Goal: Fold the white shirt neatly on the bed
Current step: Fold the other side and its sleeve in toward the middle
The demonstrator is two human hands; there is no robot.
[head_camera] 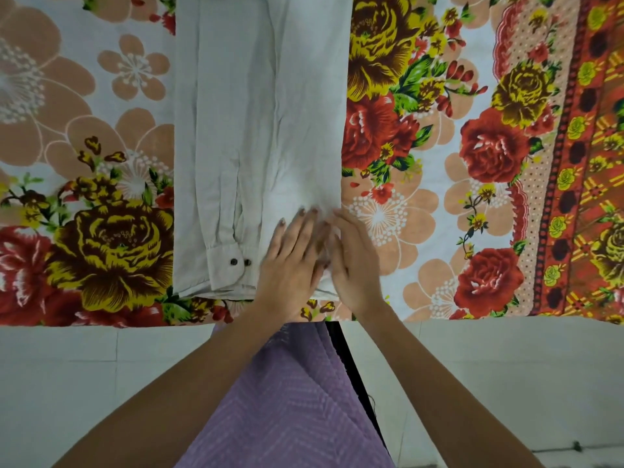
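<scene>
The white shirt (pixel 260 113) lies on the bed as a long narrow strip, its sides folded inward. A sleeve runs down the left part, its cuff (pixel 226 265) with two dark buttons near the bottom hem. My left hand (pixel 290 258) rests flat on the lower right part of the shirt, fingers together and pointing up. My right hand (pixel 351 258) lies beside it at the shirt's lower right edge, its fingers on the cloth. Whether the right fingers pinch the fabric is hidden between the two hands.
The bed carries a floral sheet (pixel 472 157) with red and yellow roses and a red patterned border (pixel 594 197) at the right. The bed's front edge runs just below the shirt's hem. Pale floor tiles (pixel 67 383) and purple clothing (pixel 290 400) lie below.
</scene>
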